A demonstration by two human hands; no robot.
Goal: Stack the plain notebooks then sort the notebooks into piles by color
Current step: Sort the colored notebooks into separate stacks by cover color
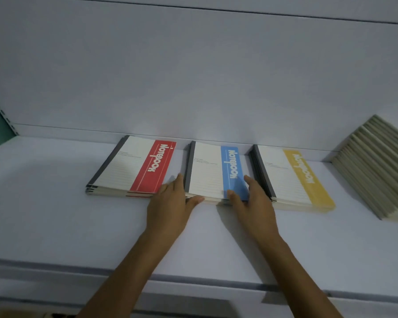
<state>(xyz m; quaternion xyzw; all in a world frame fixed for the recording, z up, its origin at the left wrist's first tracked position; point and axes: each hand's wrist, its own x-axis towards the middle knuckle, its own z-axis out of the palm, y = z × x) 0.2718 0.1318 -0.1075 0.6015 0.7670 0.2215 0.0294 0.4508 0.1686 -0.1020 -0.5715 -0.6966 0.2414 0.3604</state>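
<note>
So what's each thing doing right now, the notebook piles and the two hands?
Red pile: flat, closed, front edges uneven.
Blue pile: flat, closed, a hand on each side.
Yellow pile: flat, closed.
Plain pile: tilted, fanned out at the right.
Left hand: fingers straight, touching the blue pile's left side.
Right hand: fingers fairly straight, touching the blue pile's right side.

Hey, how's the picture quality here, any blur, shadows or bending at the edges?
Head view: dim, bluish light; the small print on the blue pile is too soft to read; the right hand casts a soft shadow on the shelf to its left; the shelf's front edge bows slightly.
</note>
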